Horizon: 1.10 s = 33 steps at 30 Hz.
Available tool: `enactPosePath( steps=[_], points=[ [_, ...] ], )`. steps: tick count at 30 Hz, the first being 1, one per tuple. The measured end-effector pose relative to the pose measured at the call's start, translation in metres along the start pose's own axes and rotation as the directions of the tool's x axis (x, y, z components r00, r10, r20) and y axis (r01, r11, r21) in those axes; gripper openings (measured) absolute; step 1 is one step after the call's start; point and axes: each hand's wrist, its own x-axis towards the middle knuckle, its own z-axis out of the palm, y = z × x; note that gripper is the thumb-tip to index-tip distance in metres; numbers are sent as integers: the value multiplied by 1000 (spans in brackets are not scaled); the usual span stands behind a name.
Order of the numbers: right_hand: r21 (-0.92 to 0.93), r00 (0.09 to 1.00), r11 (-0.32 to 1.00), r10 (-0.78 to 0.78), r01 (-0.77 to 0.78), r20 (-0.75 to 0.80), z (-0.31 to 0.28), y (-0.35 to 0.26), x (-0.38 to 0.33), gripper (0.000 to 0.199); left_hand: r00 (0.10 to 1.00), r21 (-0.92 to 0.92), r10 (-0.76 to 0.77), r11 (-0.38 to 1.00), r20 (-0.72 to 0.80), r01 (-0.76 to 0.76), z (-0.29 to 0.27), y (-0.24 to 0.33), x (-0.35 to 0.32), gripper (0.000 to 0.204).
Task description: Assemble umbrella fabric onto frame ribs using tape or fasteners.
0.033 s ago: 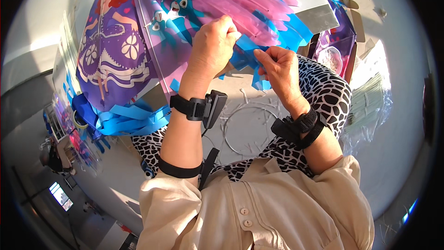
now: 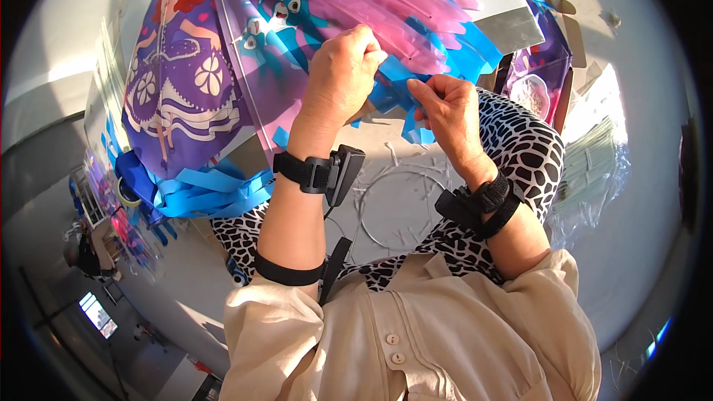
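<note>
The blue paper fringe [image 2: 405,93] sits between the two hands at the lower edge of a pink and purple kite [image 2: 297,52], above the person's lap. The left hand [image 2: 343,74] is curled into a closed grip on the fringe where it meets the kite's thin, glossy film; its fingertips are hidden behind the knuckles. The right hand [image 2: 445,111] pinches a crumpled strip of the same fringe between thumb and fingers, and a short end hangs below. How the strip joins the kite is hard to make out. The kite bears a printed cartoon figure in a purple dress, and its top is cut off by the picture's rim. A second bunch of blue streamers [image 2: 200,189] lies folded at the kite's lower left corner. Each wrist carries one black strap [image 2: 479,208]. Beneath the hands a thin wire ring [image 2: 401,212] lies on the pale floor [image 2: 653,200].
</note>
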Motion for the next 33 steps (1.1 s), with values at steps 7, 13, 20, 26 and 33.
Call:
enactPosePath(
  steps=[7, 13, 20, 26, 33],
  points=[
    [-6, 999, 999, 42, -42, 7, 2, 1, 1, 29, 987, 125, 152, 982, -51, -145, 9, -9, 0, 16],
    [-140, 1000, 990, 12, -14, -15, 4, 8, 3, 29, 952, 227, 278, 943, -131, -244, 14, -10, -2, 22],
    [-115, 999, 993, 20, -24, -37, 5, 9, 2, 29, 970, 211, 0, 976, -243, 53, 10, -11, 4, 34],
    [-456, 983, 871, -172, 182, 63, -8, 8, 4, 37, 969, 184, -2, 982, -245, 49, 4, -15, 2, 32],
    [-763, 810, 467, -573, 448, 125, -19, -37, -18, 35, 852, 268, 16, 952, -523, 147, -50, -39, -84, 10]
  ],
)
